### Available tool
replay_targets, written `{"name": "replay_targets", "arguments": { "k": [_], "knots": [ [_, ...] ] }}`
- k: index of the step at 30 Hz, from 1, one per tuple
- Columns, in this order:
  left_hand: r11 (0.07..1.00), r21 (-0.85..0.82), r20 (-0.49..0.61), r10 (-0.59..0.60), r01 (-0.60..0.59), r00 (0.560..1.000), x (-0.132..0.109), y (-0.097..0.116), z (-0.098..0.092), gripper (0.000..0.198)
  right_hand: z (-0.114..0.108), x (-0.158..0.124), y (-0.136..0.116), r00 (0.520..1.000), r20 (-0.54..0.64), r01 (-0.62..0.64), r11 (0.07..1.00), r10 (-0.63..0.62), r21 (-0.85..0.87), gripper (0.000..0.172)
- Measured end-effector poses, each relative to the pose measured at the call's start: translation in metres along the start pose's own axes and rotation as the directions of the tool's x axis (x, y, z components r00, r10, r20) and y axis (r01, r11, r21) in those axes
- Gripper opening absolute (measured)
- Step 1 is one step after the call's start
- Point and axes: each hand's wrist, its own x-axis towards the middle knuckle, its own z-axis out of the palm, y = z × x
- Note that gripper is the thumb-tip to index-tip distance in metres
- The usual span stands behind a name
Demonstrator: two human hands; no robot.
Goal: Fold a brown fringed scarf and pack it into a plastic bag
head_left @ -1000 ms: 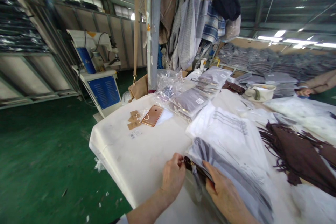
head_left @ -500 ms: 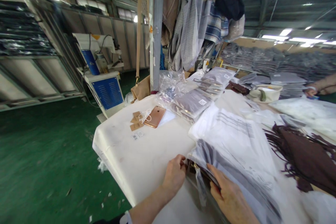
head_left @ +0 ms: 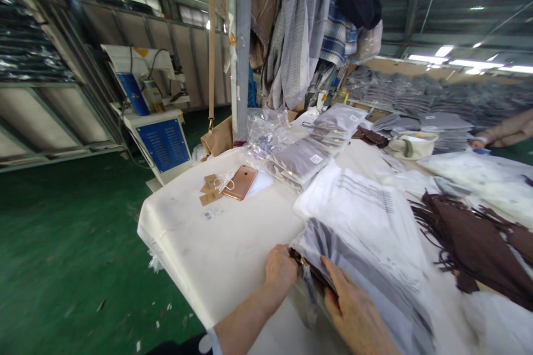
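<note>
Holding: my 2 hands meet at the near edge of a clear plastic bag (head_left: 366, 266), where a dark brown garment (head_left: 310, 267) shows at the bag's open mouth.
Left hand: my left hand (head_left: 281, 272) is closed, fingertips pinched on the mouth of the bag beside the brown fabric.
Right hand: my right hand (head_left: 353, 310) lies flat and open on top of the bag, pressing it down; the fingers touch the plastic just beside the left hand.
Change: across the last second both hands have stayed at the same spot on the bag; only my head view has swung slightly. I judge the garment is only partly inside the bag.
Bag position: it lies at the near side of the white table (head_left: 208, 244), on top of a spread of other flat plastic bags (head_left: 362, 199).
Right of it: a brown fringed cloth (head_left: 470, 238) lies loose on the table.
Farther back: a stack of packed grey garments (head_left: 302, 161), a rose-gold phone (head_left: 240, 182) and a few brown card tags (head_left: 210, 191) just beside it.
Beyond: clothes hang (head_left: 300, 33) by a metal post (head_left: 242, 50); a white and blue machine (head_left: 156, 127) stands on the green floor (head_left: 62, 255).
Other person: a hand (head_left: 499, 133) reaches in at the far right edge, well apart from mine.
</note>
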Motion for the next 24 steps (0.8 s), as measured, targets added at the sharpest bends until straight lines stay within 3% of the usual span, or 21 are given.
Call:
{"name": "replay_targets", "arguments": {
  "k": [8, 16, 21, 24],
  "knots": [
    [0.966, -0.245, 0.036, -0.076, 0.083, 0.996, -0.003, -0.001, 0.013, 0.021, 0.013, -0.014, -0.012, 0.994, -0.109, -0.041, 0.982, 0.021, -0.186, 0.075],
    [0.911, -0.394, 0.093, -0.089, 0.119, 0.992, -0.020, 0.003, 0.011, 0.022, 0.006, -0.005, 0.002, 0.985, -0.172, -0.007, 0.998, -0.003, -0.057, 0.054],
    [0.905, -0.396, 0.106, -0.120, 0.152, 0.987, -0.020, 0.005, 0.019, 0.015, 0.000, -0.002, 0.004, 0.983, -0.184, 0.014, 1.000, -0.019, -0.026, 0.050],
    [0.907, -0.375, 0.122, -0.156, 0.191, 0.980, -0.015, 0.005, 0.027, 0.022, -0.002, -0.003, 0.004, 0.980, -0.196, 0.043, 0.999, -0.046, -0.015, 0.050]
  ]
}}
